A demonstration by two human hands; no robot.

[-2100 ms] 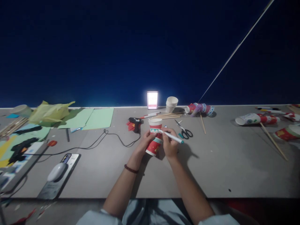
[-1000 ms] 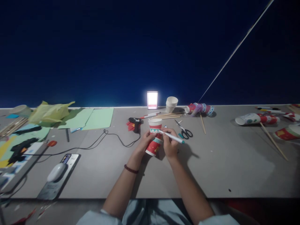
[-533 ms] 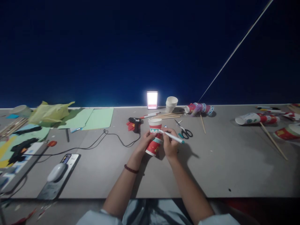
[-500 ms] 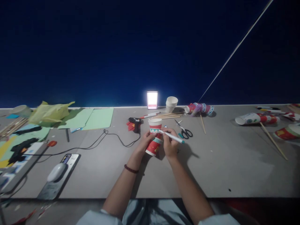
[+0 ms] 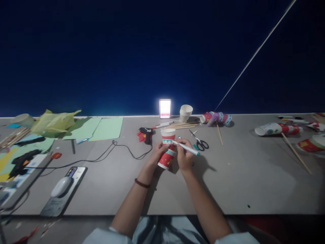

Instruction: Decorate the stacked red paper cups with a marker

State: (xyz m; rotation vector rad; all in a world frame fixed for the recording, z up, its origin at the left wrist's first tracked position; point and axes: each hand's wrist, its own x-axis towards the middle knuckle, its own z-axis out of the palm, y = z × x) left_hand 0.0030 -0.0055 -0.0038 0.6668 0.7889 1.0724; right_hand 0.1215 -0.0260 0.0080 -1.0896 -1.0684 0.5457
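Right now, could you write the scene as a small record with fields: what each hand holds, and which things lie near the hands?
left hand: grips the side of a red cup, which is tilted with its open rim away from the person
right hand: holds a white pen, tip at the cup's teal band
near the hands: scissors to the right, glue gun to the left, both on the table
far edge: stack of white cups, green paper

The right hand point(image 5: 185, 159) is shifting the white marker point(image 5: 186, 148) only very slightly. Its teal end is drifting a touch rightward compared with two seconds earlier, while the tip is working at the teal band of the red cup point(image 5: 167, 159).
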